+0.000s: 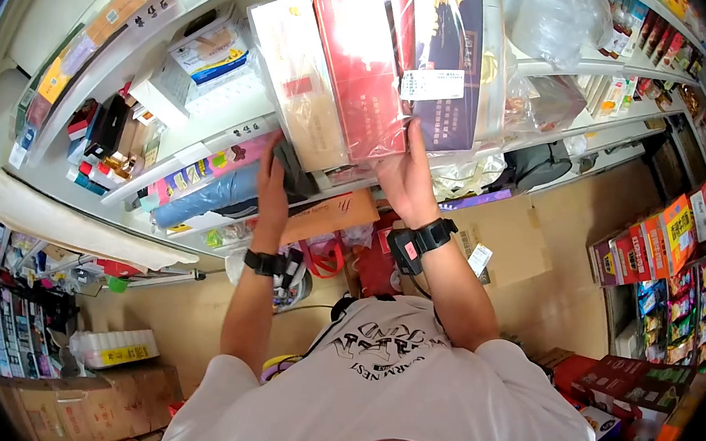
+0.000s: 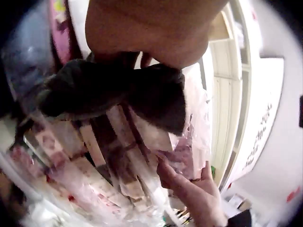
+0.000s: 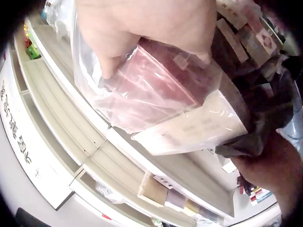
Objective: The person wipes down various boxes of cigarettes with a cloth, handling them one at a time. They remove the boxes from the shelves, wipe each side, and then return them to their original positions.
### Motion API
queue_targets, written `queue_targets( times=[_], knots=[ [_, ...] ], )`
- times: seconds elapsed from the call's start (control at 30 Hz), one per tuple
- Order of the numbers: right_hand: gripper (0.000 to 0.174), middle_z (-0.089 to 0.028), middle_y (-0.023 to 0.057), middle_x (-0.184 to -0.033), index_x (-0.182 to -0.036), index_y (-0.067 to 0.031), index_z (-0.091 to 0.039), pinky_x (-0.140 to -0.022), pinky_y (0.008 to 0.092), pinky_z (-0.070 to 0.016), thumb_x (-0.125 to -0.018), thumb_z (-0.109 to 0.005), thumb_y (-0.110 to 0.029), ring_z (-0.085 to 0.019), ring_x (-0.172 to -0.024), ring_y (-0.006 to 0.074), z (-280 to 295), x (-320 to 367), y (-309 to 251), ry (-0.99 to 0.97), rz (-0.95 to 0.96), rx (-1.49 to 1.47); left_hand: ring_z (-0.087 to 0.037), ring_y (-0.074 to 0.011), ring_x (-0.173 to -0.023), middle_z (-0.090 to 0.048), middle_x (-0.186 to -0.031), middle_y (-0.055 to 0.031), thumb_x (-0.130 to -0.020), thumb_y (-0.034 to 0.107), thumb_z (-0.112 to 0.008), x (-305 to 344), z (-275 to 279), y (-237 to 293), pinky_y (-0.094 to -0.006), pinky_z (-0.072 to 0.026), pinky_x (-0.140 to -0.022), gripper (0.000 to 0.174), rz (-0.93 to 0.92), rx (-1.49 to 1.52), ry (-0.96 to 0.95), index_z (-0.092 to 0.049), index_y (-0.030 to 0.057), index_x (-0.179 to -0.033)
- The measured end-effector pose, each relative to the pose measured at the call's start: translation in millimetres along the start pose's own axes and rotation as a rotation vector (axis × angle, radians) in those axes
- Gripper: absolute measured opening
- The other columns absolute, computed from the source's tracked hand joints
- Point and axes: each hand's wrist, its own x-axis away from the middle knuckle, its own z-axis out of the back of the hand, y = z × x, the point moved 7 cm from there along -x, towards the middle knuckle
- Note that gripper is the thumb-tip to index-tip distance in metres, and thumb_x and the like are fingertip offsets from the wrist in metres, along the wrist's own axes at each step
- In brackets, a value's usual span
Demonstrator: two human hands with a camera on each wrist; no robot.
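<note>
My right hand [image 1: 408,183] grips the lower end of a flat red box [image 1: 357,57] wrapped in clear plastic, its thumb and fingers on either side in the right wrist view. Against the red box lies a cream box [image 1: 299,77], also in clear plastic. A navy box [image 1: 447,58] with a white label stands on its other side. My left hand [image 1: 273,182] holds a crumpled dark grey cloth [image 2: 113,90] beside the cream box's lower end. The cloth [image 3: 265,109] hangs from the fingers, which it partly hides.
White shelves [image 3: 61,104] run along the wall, with small boxes [image 1: 160,88] on the left part. A blue rolled item [image 1: 209,201] lies below the left hand. Cardboard [image 1: 505,245] leans under the shelf. Red and orange packets [image 1: 661,236] stand at the right.
</note>
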Motion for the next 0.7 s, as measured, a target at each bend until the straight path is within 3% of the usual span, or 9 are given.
queue_targets(
  times=[0.13,0.17,0.2,0.3,0.4,0.53,0.6,0.63,0.7],
  knots=[
    [0.058,-0.049,0.0092,-0.143,-0.143,-0.007,-0.04,-0.109,0.0421,-0.0353,-0.102,-0.043,-0.048,-0.047,-0.13,0.0228,0,0,0,-0.006,-0.028,0.033,-0.044,-0.0198,-0.131,-0.047,-0.142,-0.0039,-0.105,0.042,-0.037,19,-30,-34,-0.0378,-0.0365,-0.109,0.051,0.027,0.26,-0.103,-0.037,0.0102,-0.145],
    [0.058,-0.049,0.0092,-0.143,-0.143,-0.007,-0.04,-0.109,0.0421,-0.0353,-0.102,-0.043,-0.048,-0.047,-0.13,0.0228,0,0,0,-0.005,-0.03,0.041,-0.043,-0.0196,-0.133,-0.045,-0.144,-0.0023,-0.106,0.039,-0.035,23,-40,-48,-0.0379,-0.036,-0.11,0.048,0.309,0.697,0.039,-0.036,0.0131,-0.146],
    [0.059,-0.049,0.0093,-0.143,-0.143,-0.007,-0.039,-0.109,0.0428,-0.0348,-0.101,-0.043,-0.048,-0.046,-0.131,0.023,-1,0,-1,0.0,-0.021,0.043,-0.043,-0.0196,-0.133,-0.045,-0.144,-0.0023,-0.106,0.039,-0.035,23,-39,-55,-0.0379,-0.036,-0.11,0.048,0.309,0.705,0.038,-0.036,0.0131,-0.146],
    [0.06,-0.048,0.0095,-0.144,-0.144,-0.0072,-0.038,-0.11,0.0446,-0.0339,-0.101,-0.044,-0.049,-0.045,-0.132,0.0236,-3,3,-3,0.016,-0.008,0.059,-0.042,-0.0228,-0.134,-0.042,-0.146,-0.0034,-0.101,0.045,-0.044,17,-25,-57,-0.0405,-0.0378,-0.109,0.058,0.23,0.703,0.074,-0.031,0.0151,-0.149],
    [0.061,-0.046,0.0096,-0.146,-0.145,-0.0078,-0.037,-0.111,0.048,-0.0324,-0.1,-0.045,-0.049,-0.044,-0.133,0.025,-3,1,-5,0.009,0.002,0.085,-0.042,-0.0263,-0.134,-0.041,-0.147,-0.0051,-0.094,0.051,-0.053,16,-41,26,-0.0442,-0.0398,-0.108,0.074,-0.071,0.72,-0.216,-0.025,0.0158,-0.152],
    [0.061,-0.046,0.0095,-0.145,-0.145,-0.0081,-0.037,-0.111,0.0473,-0.0331,-0.1,-0.046,-0.048,-0.045,-0.132,0.0247,-2,2,-3,0.025,-0.039,0.083,-0.051,-0.0239,-0.123,-0.042,-0.144,-0.0111,-0.088,0.043,-0.064,12,-52,49,-0.0369,-0.0449,-0.1,0.084,-0.048,0.556,-0.135,-0.022,0.0098,-0.153],
    [0.06,-0.049,0.0094,-0.143,-0.145,-0.0091,-0.036,-0.109,0.0445,-0.0364,-0.1,-0.045,-0.048,-0.047,-0.13,0.023,3,2,-2,0.049,-0.052,0.111,-0.053,-0.021,-0.117,-0.048,-0.137,-0.0152,-0.085,0.031,-0.073,-1,-43,44,-0.031,-0.0464,-0.094,0.085,-0.068,-0.169,0.083,-0.026,0.0004,-0.149],
    [0.06,-0.049,0.0094,-0.143,-0.145,-0.0091,-0.036,-0.109,0.0445,-0.0364,-0.1,-0.045,-0.048,-0.047,-0.13,0.023,1,3,-3,0.051,-0.055,0.111,-0.056,-0.0174,-0.108,-0.057,-0.124,-0.0148,-0.084,0.022,-0.076,-6,-40,33,-0.0289,-0.0471,-0.089,0.07,0.004,-0.091,0.137,-0.041,-0.0062,-0.138],
    [0.056,-0.054,0.0087,-0.137,-0.142,-0.0069,-0.041,-0.106,0.0403,-0.0401,-0.1,-0.05,-0.043,-0.051,-0.125,0.021,-2,3,-11,0.074,-0.007,0.094,-0.057,-0.0164,-0.103,-0.06,-0.118,-0.0129,-0.086,0.023,-0.075,-8,-40,27,-0.0286,-0.0474,-0.087,0.061,0.038,0.001,0.144,-0.047,-0.0055,-0.132]
  ],
)
